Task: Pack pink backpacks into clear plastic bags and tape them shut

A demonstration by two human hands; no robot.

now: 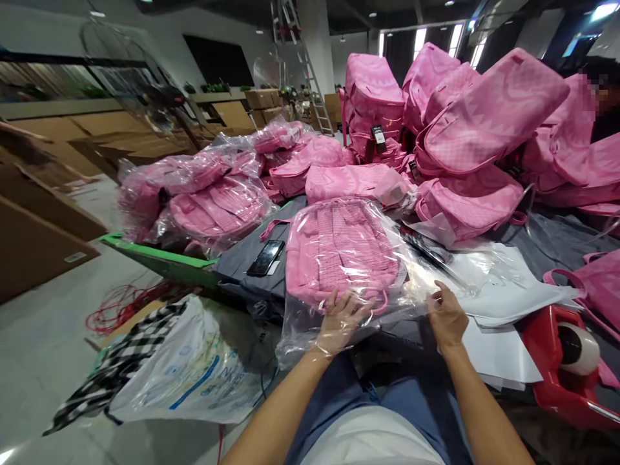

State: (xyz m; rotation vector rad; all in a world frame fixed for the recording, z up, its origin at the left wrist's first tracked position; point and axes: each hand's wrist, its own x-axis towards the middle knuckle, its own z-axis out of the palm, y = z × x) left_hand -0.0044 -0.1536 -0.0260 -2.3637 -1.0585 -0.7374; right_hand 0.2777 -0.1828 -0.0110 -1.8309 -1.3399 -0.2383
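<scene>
A pink backpack lies straps up in front of me inside a clear plastic bag. My left hand rests at the backpack's near edge with its fingers spread; plastic film seems to lie over the wrist. To the right, my right hand has its fingers curled together at the side of the plastic bag, pinching the film. A pink carry loop sticks out beside my left hand.
A black phone lies left of the backpack. Wrapped pink backpacks fill a green-edged container; unwrapped ones are piled behind. White sheets and a red tape dispenser sit at right. Another person is partly visible.
</scene>
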